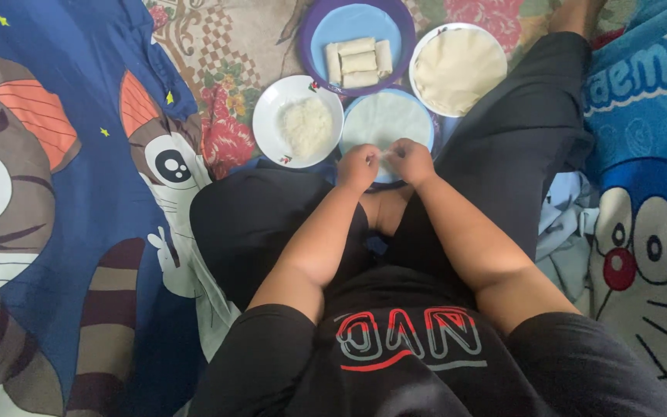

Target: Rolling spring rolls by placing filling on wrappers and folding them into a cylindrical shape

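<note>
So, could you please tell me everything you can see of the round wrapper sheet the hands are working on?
The wrapper sheet is a thin, pale, whitish round, seemingly soft dough or rice paper. It lies flat on a light blue plate in front of the seated person, between the white bowl of shredded white filling and the plate of stacked wrappers. The left hand and right hand pinch its near edge together; that edge is hidden beneath them.

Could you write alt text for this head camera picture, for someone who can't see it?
Seen from above, a seated person's left hand and right hand pinch a thin round pale wrapper on a blue plate. Beyond lie a white bowl of white filling, a purple-rimmed plate of four finished rolls and a white plate of stacked wrappers.
</note>
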